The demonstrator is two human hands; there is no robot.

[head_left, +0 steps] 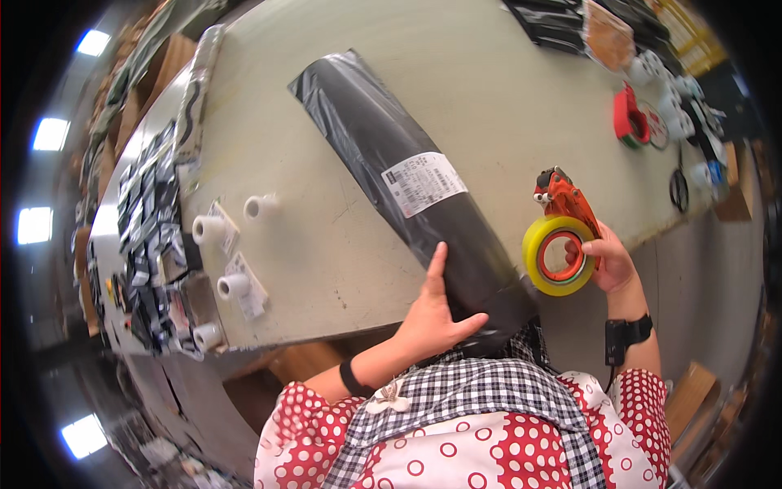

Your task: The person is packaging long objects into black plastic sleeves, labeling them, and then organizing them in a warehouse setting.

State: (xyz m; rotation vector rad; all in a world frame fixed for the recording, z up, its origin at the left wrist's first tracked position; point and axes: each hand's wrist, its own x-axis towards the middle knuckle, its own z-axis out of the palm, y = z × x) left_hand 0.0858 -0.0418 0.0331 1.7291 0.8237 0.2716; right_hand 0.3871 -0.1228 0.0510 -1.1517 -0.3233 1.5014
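Note:
A long roll-shaped parcel in black plastic film (358,110) lies slantwise on the table, its near end reaching over the edge toward my apron. A white printed label (423,184) is stuck around its middle. My left hand (437,316) rests on the near part of the parcel, fingers stretched and thumb spread. To the right of the parcel, my right hand (612,259) grips an orange tape dispenser (570,202) fitted with a wide yellow roll of tape (535,259). The dispenser is held up, apart from the parcel.
Small white rolls (234,286) stand on the left of the pale table (326,253), beside a heap of black packets (151,216). At the far right are a red tape dispenser (627,118), black scissors (678,186) and more white rolls (674,114). Black parcels (554,24) lie at the back.

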